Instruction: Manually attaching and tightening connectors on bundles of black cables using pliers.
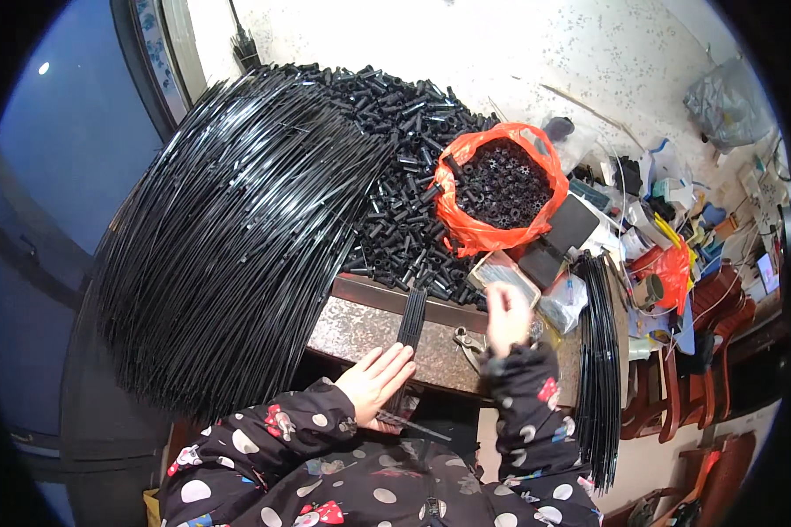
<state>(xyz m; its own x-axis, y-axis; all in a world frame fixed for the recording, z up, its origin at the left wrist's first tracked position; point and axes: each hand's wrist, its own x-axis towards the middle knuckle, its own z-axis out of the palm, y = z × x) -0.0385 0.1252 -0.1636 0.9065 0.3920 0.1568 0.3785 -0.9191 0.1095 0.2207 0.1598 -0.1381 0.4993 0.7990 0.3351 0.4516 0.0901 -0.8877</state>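
Observation:
My left hand (378, 379) lies with its fingers stretched out flat across a narrow bundle of thin black rods (411, 318) at the table's front edge. The bundle's far end reaches the heap of short black tubular parts (404, 224). Below that hand, a thin pale strip (422, 429) sticks out to the right. My right hand (506, 318) is raised near a clear plastic box (506, 276), its fingers bunched and slightly blurred; what they hold, if anything, cannot be made out. Pliers (468, 347) lie just left of my right wrist.
A large pile of long black rods (237, 237) covers the left side. An orange-red bag (453, 198) holding small black star-shaped parts stands on the heap. More black rods (598, 369) hang over the table's right end. Red-brown chairs (712, 334) and clutter lie beyond.

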